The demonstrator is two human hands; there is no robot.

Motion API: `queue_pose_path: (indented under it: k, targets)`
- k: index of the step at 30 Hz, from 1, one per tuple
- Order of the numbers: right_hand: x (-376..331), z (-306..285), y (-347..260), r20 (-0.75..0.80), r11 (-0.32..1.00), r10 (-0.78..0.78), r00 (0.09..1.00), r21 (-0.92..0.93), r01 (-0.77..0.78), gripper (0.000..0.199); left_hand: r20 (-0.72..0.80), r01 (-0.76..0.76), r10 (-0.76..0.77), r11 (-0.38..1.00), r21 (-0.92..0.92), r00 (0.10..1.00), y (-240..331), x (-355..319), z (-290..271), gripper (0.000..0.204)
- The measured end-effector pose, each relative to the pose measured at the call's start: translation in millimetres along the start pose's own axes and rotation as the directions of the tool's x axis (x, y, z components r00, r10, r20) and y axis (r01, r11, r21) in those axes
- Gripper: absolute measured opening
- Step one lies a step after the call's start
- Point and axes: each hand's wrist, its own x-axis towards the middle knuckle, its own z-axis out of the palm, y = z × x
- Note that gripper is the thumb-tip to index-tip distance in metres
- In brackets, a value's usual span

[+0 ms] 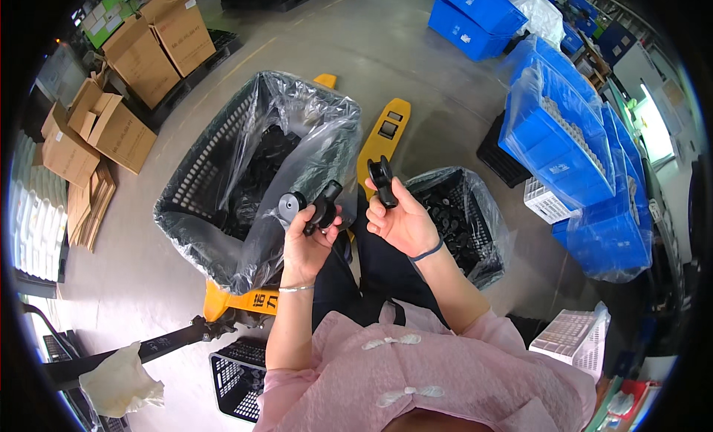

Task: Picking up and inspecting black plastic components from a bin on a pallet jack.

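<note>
My left hand (310, 239) is closed around black plastic parts. One is a round wheel-like piece (291, 205) with a grey face and a hole in its middle; beside it is a curved black piece (324, 203). Whether the two are joined I cannot tell. Raised a little higher, my right hand (405, 223) grips a black forked housing (382, 181) between thumb and fingers. The hands are apart, above my lap. A large black crate (194, 165) lined with clear plastic, holding dark parts, stands ahead to the left. Near my right forearm is a smaller lined crate (486, 243) of similar black parts.
A yellow pallet jack (382, 135) extends beneath the large crate. Blue bins (557, 135) stack up on the right, above a white basket (546, 200). Cardboard boxes (141, 61) stand at the far left. Another black crate (234, 391) sits by my left elbow.
</note>
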Motion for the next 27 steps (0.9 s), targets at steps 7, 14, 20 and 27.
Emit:
queue_pose_path:
  k: [7,14,20,27]
  targets:
    - [-3,6,-9,-0.042,0.777,-0.305,0.951,-0.589,0.223,0.027,-0.091,0.168,-0.161,0.984,0.068,0.983,4,-2,8,0.028]
    - [-3,5,-2,0.196,0.243,-0.305,0.932,-0.930,0.275,0.045,0.018,0.420,-0.431,0.888,0.184,0.902,0,7,6,0.030]
    - [-7,8,-3,0.162,0.241,-0.165,0.973,-0.950,0.199,0.051,-0.019,0.422,-0.422,0.900,0.114,0.906,-4,8,-1,0.032]
    - [-3,-11,0,0.124,0.330,-0.359,0.925,-0.910,0.250,0.052,-0.005,0.349,-0.350,0.935,0.061,0.937,-11,10,6,0.032]
